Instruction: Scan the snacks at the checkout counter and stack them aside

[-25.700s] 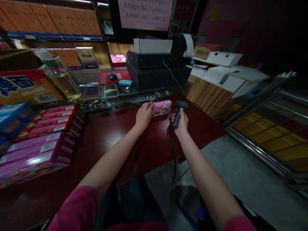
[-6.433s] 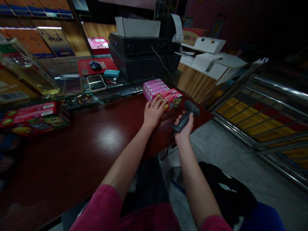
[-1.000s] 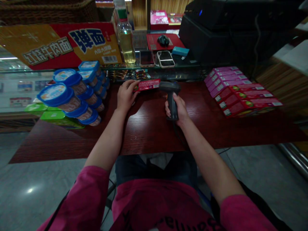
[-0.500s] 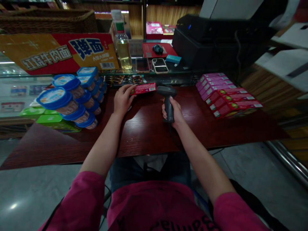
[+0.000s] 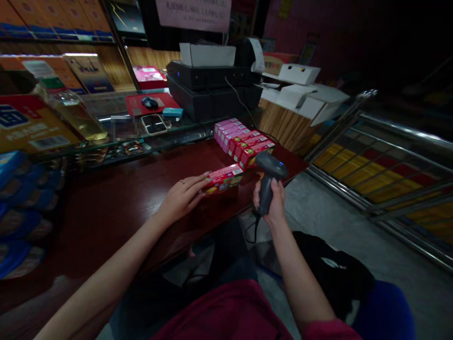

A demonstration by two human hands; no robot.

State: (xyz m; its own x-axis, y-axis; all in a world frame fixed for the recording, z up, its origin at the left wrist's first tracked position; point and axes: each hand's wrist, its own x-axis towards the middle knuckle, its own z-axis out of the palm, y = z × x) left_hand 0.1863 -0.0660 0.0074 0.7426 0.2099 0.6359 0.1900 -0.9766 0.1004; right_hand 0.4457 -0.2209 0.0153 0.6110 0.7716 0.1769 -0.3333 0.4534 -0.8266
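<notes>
My left hand (image 5: pixel 186 194) grips one end of a small red box (image 5: pixel 226 178), fingers on its top and thumb side partly hidden. The far end of this box lies close to a row of red boxes (image 5: pixel 247 145) on the dark red wooden counter (image 5: pixel 141 189); I cannot tell whether they touch. Behind those stand several pink-purple boxes (image 5: pixel 228 132). My right hand (image 5: pixel 274 200) is wrapped round the handle of a dark grey barcode scanner (image 5: pixel 269 177), held up at the counter's right edge. Its cable hangs below.
Blue-lidded tubs (image 5: pixel 21 208) are stacked at the left. On the glass shelf behind are a phone (image 5: pixel 154 124), a mouse (image 5: pixel 149 102) and a bottle (image 5: pixel 76 111). A black machine (image 5: pixel 212 87) stands at the back. Metal railing (image 5: pixel 399 127) runs along the right.
My view has turned right. My left hand has carried the red box rightward, up to the row of red boxes. My right hand has moved right too, still holding the scanner.
</notes>
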